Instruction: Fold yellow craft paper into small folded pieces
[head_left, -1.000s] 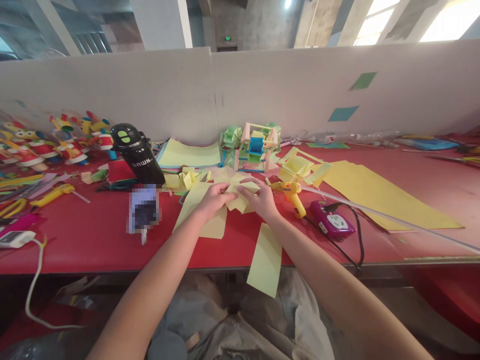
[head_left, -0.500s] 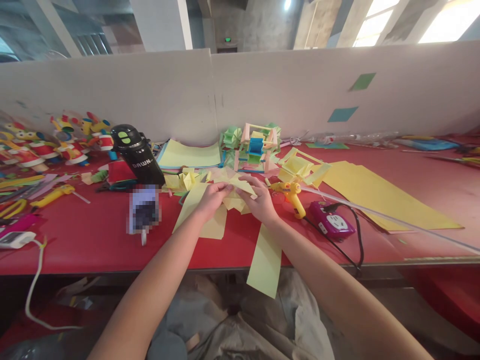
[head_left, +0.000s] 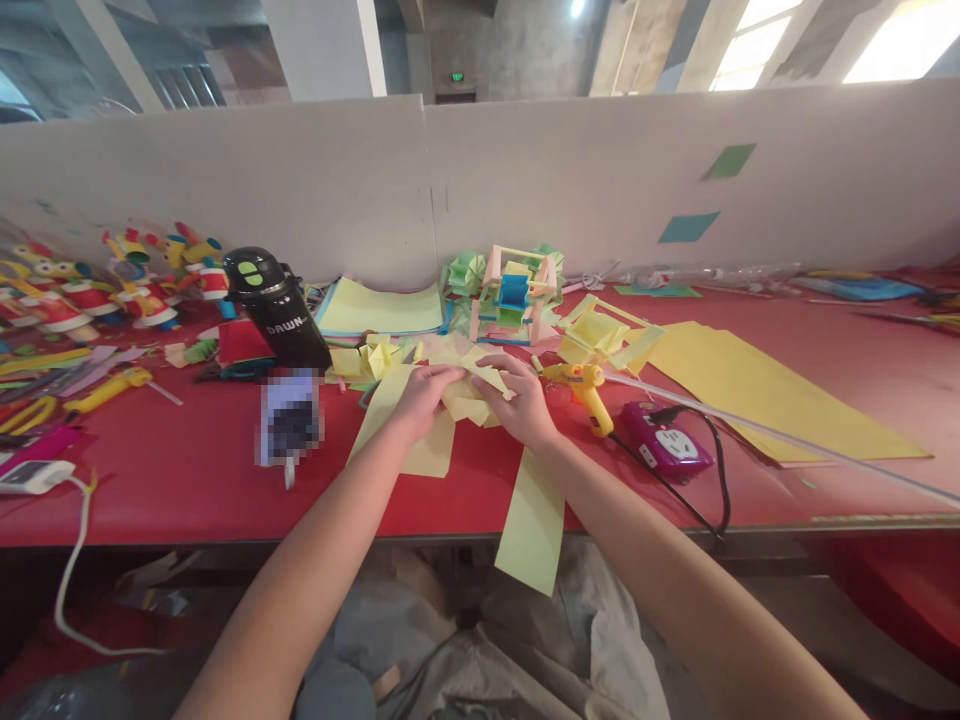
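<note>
Between my hands is a piece of pale yellow paper [head_left: 491, 376], held above a small heap of similar cut pieces [head_left: 466, 405]. My left hand [head_left: 429, 395] pinches its left side, with thumb and forefinger together. On the other side my right hand [head_left: 519, 398] grips the same piece, its fingers bent over the top. Under my left wrist lies a larger yellow sheet [head_left: 431, 452]. A yellow strip [head_left: 531, 520] hangs over the table edge below my right wrist. Just right of my right hand rests a yellow glue gun [head_left: 587, 392].
A black bottle [head_left: 276, 315] stands left, behind a blurred device [head_left: 291, 418]. A purple power socket [head_left: 666, 442] with a black cord sits right, near large yellow sheets [head_left: 780, 395]. Behind my hands stand a wooden-framed paper model [head_left: 514, 295] and a paper stack [head_left: 381, 306].
Both hands stay almost in place, still on the yellow paper, with only slight finger movement. The whole view has shifted very slightly.
</note>
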